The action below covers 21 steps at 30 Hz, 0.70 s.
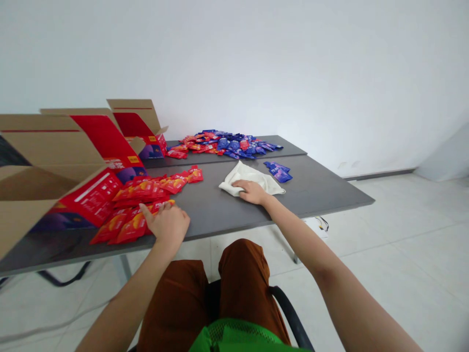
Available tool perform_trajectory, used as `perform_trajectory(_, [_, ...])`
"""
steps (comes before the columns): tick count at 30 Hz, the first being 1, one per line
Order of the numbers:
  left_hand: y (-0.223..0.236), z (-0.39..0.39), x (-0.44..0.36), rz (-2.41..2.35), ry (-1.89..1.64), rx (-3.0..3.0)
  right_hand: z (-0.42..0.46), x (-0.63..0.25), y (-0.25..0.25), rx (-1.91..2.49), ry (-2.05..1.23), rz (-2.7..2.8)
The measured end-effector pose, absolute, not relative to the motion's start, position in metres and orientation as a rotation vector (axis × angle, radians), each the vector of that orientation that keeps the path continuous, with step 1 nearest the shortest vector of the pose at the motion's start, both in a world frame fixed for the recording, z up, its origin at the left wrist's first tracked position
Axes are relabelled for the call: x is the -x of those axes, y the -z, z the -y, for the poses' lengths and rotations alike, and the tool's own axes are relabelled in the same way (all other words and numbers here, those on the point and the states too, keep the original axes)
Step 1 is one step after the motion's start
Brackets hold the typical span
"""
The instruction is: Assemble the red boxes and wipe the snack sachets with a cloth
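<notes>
My right hand (252, 192) lies on a folded white cloth (266, 182) on the table, its fingers curled over the cloth's near left part. My left hand (167, 222) rests against the right end of the nearest row of red packets (128, 226), thumb spread over them; the other fingertips are partly hidden. Behind that row, more red packets (144, 189) lie in an overlapping stack. A few blue packets (279, 171) sit just beyond the cloth, to its right.
On the left stand open cardboard boxes, a near one (93, 195) with flaps spread and a farther one (141, 132). A mixed heap of red and blue packets (234, 143) lies along the back of the dark grey table (330, 193), by the wall.
</notes>
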<state>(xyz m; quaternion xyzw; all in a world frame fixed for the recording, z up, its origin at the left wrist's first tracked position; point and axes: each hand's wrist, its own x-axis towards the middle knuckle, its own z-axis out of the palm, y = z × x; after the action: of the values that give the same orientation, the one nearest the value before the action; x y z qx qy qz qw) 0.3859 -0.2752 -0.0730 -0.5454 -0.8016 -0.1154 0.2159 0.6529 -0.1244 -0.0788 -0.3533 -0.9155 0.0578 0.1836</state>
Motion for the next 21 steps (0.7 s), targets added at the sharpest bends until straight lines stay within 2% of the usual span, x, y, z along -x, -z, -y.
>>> perform_trajectory(2, [0.064,0.283,-0.391,2.208,0.385,1.51,0.126,-0.651,0.081,0.888,-0.18,2.655])
perform_trajectory(8, [0.044,0.291,-0.442,2.045,0.728,1.773,0.128,-0.648,0.081,0.974,-0.214,2.727])
perform_trajectory(12, [0.045,0.267,-0.475,2.075,0.572,2.2,0.124,-0.647,0.079,1.024,-0.339,2.687])
perform_trajectory(16, [0.045,0.23,-0.48,2.232,0.602,2.166,0.122,-0.647,0.077,1.107,-0.507,2.576])
perform_trajectory(21, [0.036,0.182,-0.47,2.437,0.735,2.15,0.131,-0.647,0.079,1.043,-0.301,2.639])
